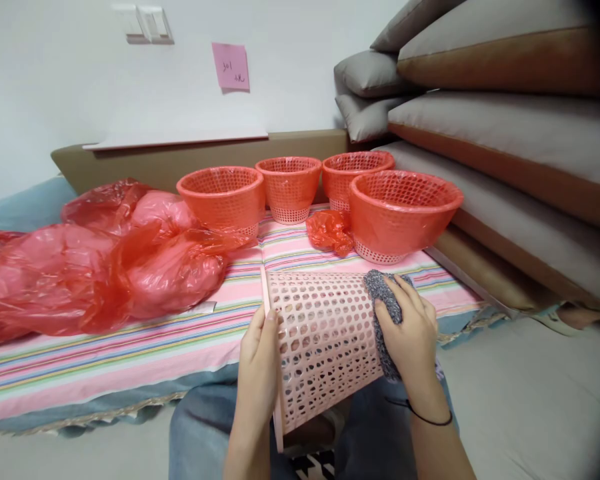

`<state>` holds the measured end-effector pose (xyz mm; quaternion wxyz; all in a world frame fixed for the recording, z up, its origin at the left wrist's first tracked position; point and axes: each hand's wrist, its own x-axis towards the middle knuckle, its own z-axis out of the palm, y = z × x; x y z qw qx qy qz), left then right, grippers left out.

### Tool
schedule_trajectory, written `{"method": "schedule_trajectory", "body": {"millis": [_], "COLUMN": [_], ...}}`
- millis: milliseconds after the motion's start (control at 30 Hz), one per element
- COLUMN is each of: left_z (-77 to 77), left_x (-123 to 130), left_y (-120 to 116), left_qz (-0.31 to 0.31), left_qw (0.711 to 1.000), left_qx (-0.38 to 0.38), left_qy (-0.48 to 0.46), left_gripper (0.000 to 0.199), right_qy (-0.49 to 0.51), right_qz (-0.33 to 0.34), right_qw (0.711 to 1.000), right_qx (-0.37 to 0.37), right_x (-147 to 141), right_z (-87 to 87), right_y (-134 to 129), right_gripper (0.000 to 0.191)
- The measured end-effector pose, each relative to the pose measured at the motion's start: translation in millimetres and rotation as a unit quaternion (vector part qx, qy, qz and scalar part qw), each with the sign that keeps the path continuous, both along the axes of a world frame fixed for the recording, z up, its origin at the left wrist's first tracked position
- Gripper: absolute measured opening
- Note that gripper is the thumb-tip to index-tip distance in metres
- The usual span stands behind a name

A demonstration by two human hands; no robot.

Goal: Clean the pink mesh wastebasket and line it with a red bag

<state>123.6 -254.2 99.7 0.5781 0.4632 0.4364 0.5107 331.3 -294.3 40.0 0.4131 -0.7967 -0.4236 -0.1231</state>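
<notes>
A pale pink plastic basket (325, 333) with rows of holes lies on its side above my lap, its rim to the left and its base to the right. My left hand (260, 360) grips the rim, thumb on the outer wall. At the base end, my right hand (407, 327) is closed round a dark grey fuzzy cloth (380, 293) and presses it against the basket. Beyond the basket lies a crumpled red plastic bag (330, 232) on the striped cloth (220, 347).
Several baskets stand at the back with red bags over their rims, the nearest lined basket (405, 213) at right. Red plastic bags (105, 267) with pink contents lie at left. Stacked grey-brown cushions (505, 133) rise on the right. A pink note (231, 67) is on the wall.
</notes>
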Motion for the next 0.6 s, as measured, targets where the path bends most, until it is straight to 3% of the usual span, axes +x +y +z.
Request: {"method": "schedule_trajectory", "body": {"millis": [167, 300, 400, 500, 600], "left_z": [-14.1, -25.3, -28.0, -26.1, -22.2], "left_x": [-2.7, -5.6, -9.0, -12.4, -12.6], "left_y": [-7.1, -6.4, -5.0, -5.8, -6.5], "left_qz": [-0.044, -0.028, -0.003, -0.004, 0.004], "left_qw": [0.998, 0.998, 0.997, 0.997, 0.999], "left_qx": [0.031, 0.035, 0.031, 0.044, 0.048], "left_qy": [-0.016, -0.045, -0.075, -0.058, 0.013], "left_gripper": [0.043, 0.052, 0.047, 0.038, 0.033], "right_qy": [-0.003, -0.043, -0.059, -0.065, -0.07], "right_qz": [-0.021, 0.1, 0.186, 0.222, 0.228], "right_qw": [1.0, 0.993, 0.979, 0.97, 0.967], "right_qx": [-0.007, 0.043, 0.056, 0.077, 0.086], "right_x": [-23.8, -74.4, -112.6, -133.2, -133.5], "right_z": [11.0, 25.0, 33.1, 35.0, 33.5], "right_y": [1.1, 12.1, 15.9, 13.5, 10.1], "right_gripper": [0.046, 0.044, 0.044, 0.044, 0.044]}}
